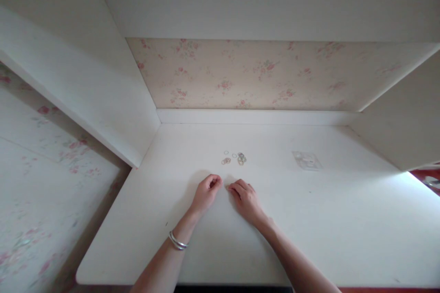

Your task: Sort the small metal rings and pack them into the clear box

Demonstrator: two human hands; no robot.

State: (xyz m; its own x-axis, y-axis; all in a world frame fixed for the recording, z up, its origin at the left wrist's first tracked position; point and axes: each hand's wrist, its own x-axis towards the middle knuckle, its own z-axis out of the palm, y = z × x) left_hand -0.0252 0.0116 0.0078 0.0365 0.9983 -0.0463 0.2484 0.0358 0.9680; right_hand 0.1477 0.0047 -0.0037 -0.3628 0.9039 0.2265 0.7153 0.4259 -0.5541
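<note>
White desk sat in an alcove backed by floral wallpaper. Both hands rested near its middle, fingertips almost meeting: left hand curled, right hand bent; whether either pinched anything was unclear. Small metal rings lay just beyond them, a clear packet farther right.

A single head-worn view looks forward and steeply down from above the near edge of the white tabletop. It faces the flowered back wall of the alcove, close enough that the forearms enter at the bottom. The wide lens bows the side panels; no second view.
</note>
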